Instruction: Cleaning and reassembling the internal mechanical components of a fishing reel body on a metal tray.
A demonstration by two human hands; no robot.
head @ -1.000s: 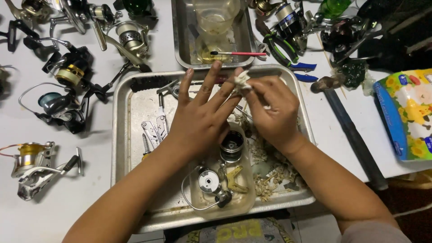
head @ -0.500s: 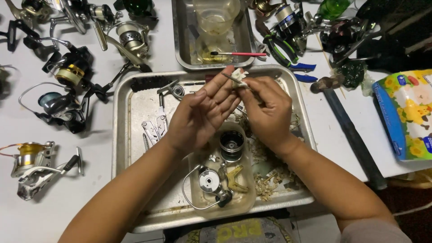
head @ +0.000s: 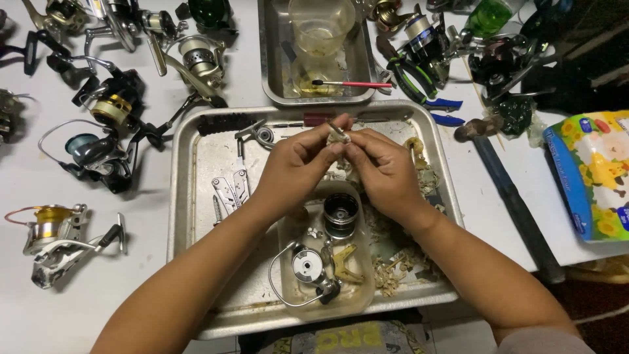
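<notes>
Both my hands meet over a large metal tray (head: 196, 196). My left hand (head: 295, 167) and my right hand (head: 383, 170) pinch a small metal reel part (head: 339, 133) between their fingertips, wrapped partly in a bit of white tissue. Below the hands a clear plastic tub (head: 357, 295) holds a black reel spool (head: 341, 213), a reel rotor with wire bail (head: 304, 269) and a brass-coloured piece (head: 346, 265). A folding multi-tool (head: 230, 193) lies left of my left wrist.
Several fishing reels (head: 98, 111) lie on the white table at the left and the back. A smaller metal tray (head: 272, 65) with a plastic cup (head: 321, 26) and a red-handled brush (head: 350, 84) stands behind. Pliers (head: 419, 88), a hammer (head: 504, 190) and a colourful tissue pack (head: 593, 174) are at right.
My left hand's fingers, spread wide a second ago, have closed onto the small part. Both hands now pinch it together, slightly lower and nearer the tray's middle.
</notes>
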